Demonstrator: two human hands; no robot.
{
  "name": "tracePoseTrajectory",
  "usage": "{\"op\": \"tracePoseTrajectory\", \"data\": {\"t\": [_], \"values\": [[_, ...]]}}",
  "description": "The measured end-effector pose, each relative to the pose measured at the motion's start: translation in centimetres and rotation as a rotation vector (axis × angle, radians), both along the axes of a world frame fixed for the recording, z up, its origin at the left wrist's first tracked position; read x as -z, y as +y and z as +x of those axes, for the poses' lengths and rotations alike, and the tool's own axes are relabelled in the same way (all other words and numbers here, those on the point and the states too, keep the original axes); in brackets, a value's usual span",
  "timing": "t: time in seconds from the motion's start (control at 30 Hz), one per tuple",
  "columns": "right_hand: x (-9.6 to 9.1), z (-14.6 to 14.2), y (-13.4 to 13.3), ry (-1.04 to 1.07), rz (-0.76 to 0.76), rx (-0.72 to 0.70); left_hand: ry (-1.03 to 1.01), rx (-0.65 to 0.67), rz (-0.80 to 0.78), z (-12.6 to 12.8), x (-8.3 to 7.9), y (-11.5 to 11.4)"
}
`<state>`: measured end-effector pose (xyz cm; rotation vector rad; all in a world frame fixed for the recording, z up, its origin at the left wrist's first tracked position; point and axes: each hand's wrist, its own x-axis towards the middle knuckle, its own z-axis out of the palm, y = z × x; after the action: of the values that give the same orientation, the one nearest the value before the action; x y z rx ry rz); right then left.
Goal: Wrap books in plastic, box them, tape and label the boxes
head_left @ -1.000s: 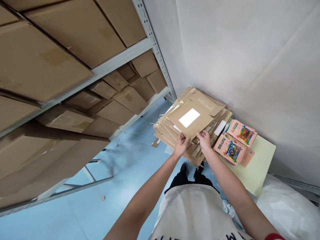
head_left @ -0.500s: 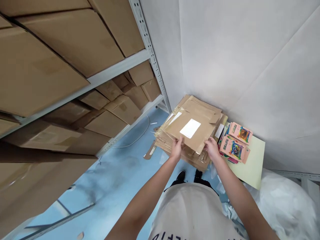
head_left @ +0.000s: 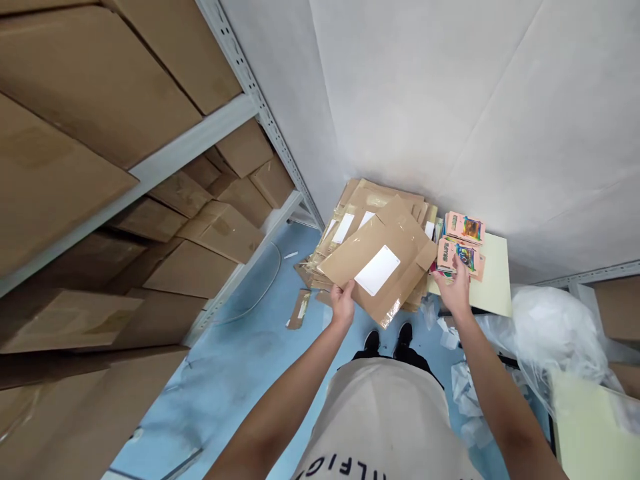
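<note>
My left hand (head_left: 343,305) is closed on the lower left edge of a flattened cardboard box (head_left: 405,273), pinching it with the thumb on top. The cardboard is tilted and carries a blank white label (head_left: 377,270). My right hand (head_left: 456,288) is off the cardboard, at the near side of pink booklets (head_left: 447,255) with colourful pictures on their covers. Its fingertips touch the top of the nearer booklet pile, and the thumb is spread out to the left. Beneath the held cardboard lies a stack of flattened boxes (head_left: 345,220), some with white labels.
Shelving (head_left: 200,137) packed with cardboard boxes (head_left: 207,230) fills the left side. A pale wall (head_left: 415,100) rises behind the stack. Pale yellow board (head_left: 495,270) lies under the booklets. Clear plastic wrapping (head_left: 555,327) bulges at the right. Paper scraps (head_left: 465,387) lie on the blue floor (head_left: 240,373).
My right hand has let go of the cardboard and moved right to the pink booklets. My left hand still grips the cardboard, which has turned and tilted. The view has shifted to the right.
</note>
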<state>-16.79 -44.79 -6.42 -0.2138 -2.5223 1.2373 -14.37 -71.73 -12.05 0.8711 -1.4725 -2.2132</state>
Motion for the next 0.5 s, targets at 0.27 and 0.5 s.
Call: {"op": "tracePoseTrajectory", "data": {"t": [0.27,0.5], "values": [[-3.9,4.3,4.6,0.067,0.020,0.051,0.130,-0.034,-0.281,-1.8,-3.8,-2.4],[-6.5,8.4,10.8,0.143,-0.087,0.125,0.336,0.103,-0.425,-4.5,-10.3,1.4]]}}
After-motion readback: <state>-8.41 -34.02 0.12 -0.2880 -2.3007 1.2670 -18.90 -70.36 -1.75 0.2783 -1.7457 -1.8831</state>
